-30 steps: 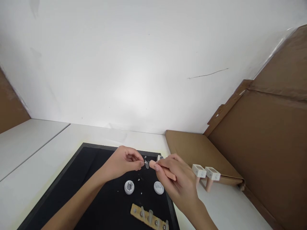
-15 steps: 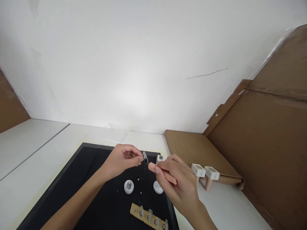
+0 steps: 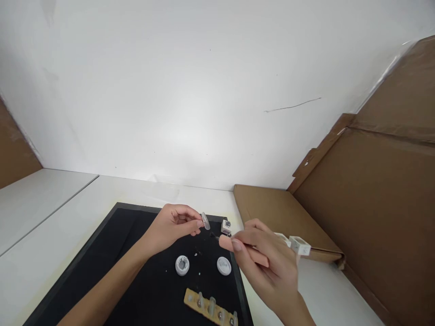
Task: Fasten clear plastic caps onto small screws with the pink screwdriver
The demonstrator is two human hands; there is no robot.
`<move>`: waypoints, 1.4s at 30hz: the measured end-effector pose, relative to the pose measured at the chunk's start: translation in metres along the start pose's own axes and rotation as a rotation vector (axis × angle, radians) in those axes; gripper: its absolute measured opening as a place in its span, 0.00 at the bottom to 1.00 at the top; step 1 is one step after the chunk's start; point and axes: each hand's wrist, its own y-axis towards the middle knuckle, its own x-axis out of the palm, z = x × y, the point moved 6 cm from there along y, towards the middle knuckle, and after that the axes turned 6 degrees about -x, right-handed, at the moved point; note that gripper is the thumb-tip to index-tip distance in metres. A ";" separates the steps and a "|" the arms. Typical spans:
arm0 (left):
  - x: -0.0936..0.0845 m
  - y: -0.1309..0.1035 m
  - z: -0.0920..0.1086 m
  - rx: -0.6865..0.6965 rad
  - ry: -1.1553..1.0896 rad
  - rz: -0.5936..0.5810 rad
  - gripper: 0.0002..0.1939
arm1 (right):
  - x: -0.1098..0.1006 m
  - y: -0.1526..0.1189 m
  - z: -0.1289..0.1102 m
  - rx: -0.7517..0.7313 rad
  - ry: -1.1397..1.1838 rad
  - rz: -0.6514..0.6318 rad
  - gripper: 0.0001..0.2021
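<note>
Cardboard walls [image 3: 384, 190], a white table [image 3: 74, 199] and a black mat [image 3: 115, 235] suggest a tabletop workstation.

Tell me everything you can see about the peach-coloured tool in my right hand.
The peach-coloured tool has a thick, smooth-looking handle, perhaps plastic, with a blunt front end and a thin, dark tip too small to make out clearly. Your right hand grips it, fingers covering part of the handle. It slants in the picture, the tip pointing up and left toward the clear piece in your left hand, with a visible gap between.
</note>
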 end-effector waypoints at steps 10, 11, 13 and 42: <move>0.006 -0.005 0.002 -0.008 -0.081 -0.038 0.03 | -0.003 -0.002 -0.003 0.041 0.012 -0.002 0.05; 0.006 -0.005 0.002 -0.007 -0.093 -0.039 0.02 | -0.003 -0.002 -0.003 0.038 0.016 -0.010 0.05; 0.006 -0.005 0.004 0.000 -0.112 -0.038 0.02 | -0.002 -0.001 -0.004 0.032 0.021 -0.020 0.05; 0.000 -0.009 0.017 0.176 -0.099 -0.100 0.02 | -0.014 -0.002 -0.004 0.038 0.087 0.091 0.10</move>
